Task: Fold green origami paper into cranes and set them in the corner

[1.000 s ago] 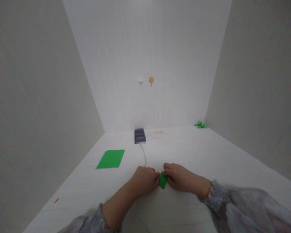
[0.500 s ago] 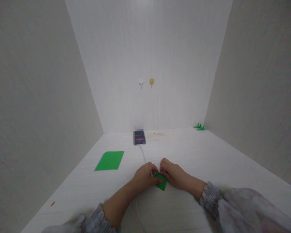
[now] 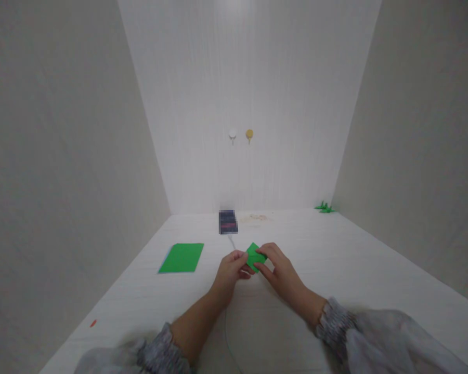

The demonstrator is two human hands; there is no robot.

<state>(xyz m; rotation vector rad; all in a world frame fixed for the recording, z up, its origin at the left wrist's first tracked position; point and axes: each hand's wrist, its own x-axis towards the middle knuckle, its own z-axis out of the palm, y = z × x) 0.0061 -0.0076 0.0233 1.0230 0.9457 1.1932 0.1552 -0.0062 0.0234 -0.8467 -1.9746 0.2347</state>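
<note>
A small folded piece of green paper [image 3: 255, 255] is held up between my two hands, roughly diamond-shaped with a crease across it. My left hand [image 3: 233, 267] pinches its left corner between thumb and fingers. On the other side, my right hand [image 3: 278, 265] grips the right edge, thumb below and index finger above. To the left on the table lies a stack of square green paper sheets [image 3: 182, 257]. Several folded green paper pieces [image 3: 325, 208] sit in the far right corner.
A dark device with a blurred screen [image 3: 228, 222] stands against the back wall, its white cable [image 3: 226, 332] running toward me beneath my hands. A white hook [image 3: 232, 134] and a yellow hook [image 3: 249, 134] are on the wall. A small orange piece [image 3: 93, 323] lies at left. Grey walls flank both sides.
Both hands have lifted the folded paper up and away from me. The paper has turned, showing a lighter face, and my right fingers now grip its right edge.
</note>
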